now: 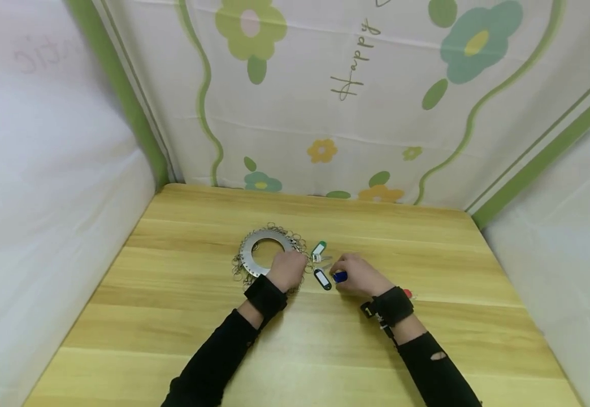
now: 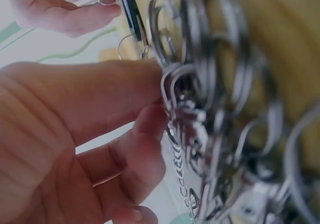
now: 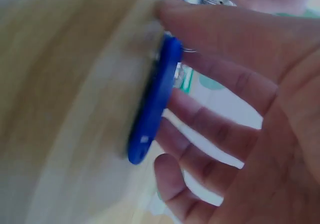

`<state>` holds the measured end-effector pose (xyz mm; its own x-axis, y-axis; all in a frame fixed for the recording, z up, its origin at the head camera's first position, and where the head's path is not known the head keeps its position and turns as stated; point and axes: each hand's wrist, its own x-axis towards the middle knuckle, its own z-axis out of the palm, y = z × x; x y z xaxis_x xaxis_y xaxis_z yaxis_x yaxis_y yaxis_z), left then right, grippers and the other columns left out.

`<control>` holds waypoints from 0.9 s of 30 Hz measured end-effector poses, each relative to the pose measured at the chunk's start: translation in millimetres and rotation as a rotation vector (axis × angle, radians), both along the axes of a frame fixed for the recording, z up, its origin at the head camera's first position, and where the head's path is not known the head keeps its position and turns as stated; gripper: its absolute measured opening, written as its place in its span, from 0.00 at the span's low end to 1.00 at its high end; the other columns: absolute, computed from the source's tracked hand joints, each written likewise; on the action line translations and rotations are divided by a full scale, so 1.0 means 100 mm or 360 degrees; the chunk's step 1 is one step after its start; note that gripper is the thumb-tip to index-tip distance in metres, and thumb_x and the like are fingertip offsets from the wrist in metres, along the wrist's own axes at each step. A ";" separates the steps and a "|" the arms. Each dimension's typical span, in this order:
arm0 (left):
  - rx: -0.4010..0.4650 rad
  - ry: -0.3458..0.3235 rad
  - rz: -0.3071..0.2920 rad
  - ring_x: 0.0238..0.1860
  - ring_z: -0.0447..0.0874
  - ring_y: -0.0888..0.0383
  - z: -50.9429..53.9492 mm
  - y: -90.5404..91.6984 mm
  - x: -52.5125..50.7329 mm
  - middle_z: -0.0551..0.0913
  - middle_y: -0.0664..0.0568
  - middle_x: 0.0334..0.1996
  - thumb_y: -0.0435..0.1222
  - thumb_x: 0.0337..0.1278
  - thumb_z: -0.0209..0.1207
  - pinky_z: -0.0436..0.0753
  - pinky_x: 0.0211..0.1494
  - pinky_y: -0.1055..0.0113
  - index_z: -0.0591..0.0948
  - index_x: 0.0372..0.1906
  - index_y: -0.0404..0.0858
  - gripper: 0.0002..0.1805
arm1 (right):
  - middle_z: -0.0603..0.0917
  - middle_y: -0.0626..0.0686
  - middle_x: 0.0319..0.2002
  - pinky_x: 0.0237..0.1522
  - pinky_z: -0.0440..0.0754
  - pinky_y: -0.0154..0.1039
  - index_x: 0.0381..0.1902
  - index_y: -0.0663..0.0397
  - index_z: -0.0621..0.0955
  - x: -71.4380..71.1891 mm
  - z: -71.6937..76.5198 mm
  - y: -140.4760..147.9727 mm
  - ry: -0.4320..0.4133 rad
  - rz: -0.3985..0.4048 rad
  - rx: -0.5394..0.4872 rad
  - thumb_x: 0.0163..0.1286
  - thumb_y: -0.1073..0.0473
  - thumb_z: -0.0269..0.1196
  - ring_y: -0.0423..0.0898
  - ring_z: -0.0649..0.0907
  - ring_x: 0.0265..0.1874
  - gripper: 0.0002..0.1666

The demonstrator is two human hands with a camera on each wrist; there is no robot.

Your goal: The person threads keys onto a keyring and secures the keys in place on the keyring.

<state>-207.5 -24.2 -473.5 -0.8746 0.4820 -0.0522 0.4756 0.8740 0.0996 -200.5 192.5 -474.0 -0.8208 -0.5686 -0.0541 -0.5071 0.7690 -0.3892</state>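
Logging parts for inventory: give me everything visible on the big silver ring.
The big silver ring looks like flat metal: a round band with a wide open centre and small holes near its outer edge. Small wire rings fringe its outside. It lies on the wood-grain table. The left hand hides its right-hand part and pinches wire rings there.

Wrist views close, apparently sideways
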 end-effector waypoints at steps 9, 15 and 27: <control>-0.0076 -0.0007 -0.0024 0.22 0.73 0.59 0.00 0.02 0.01 0.78 0.53 0.23 0.31 0.57 0.59 0.73 0.22 0.64 0.80 0.24 0.43 0.08 | 0.77 0.45 0.31 0.34 0.75 0.37 0.32 0.51 0.86 -0.03 0.01 -0.08 0.0109 0.0063 -0.0005 0.59 0.62 0.68 0.40 0.74 0.29 0.02; -0.0022 -0.0020 -0.0076 0.36 0.78 0.57 0.03 -0.01 0.01 0.78 0.49 0.38 0.32 0.64 0.55 0.77 0.32 0.66 0.77 0.48 0.39 0.10 | 0.76 0.43 0.27 0.29 0.73 0.35 0.27 0.50 0.83 -0.05 0.03 -0.10 0.0051 -0.0041 -0.0027 0.63 0.64 0.63 0.39 0.73 0.25 0.06; 0.0225 -0.0011 -0.0195 0.35 0.79 0.57 0.10 -0.05 -0.03 0.80 0.53 0.33 0.28 0.60 0.58 0.76 0.36 0.66 0.78 0.41 0.41 0.07 | 0.82 0.47 0.38 0.41 0.78 0.44 0.35 0.55 0.83 -0.13 0.11 -0.01 -0.0270 -0.0333 -0.0571 0.69 0.60 0.58 0.46 0.80 0.39 0.07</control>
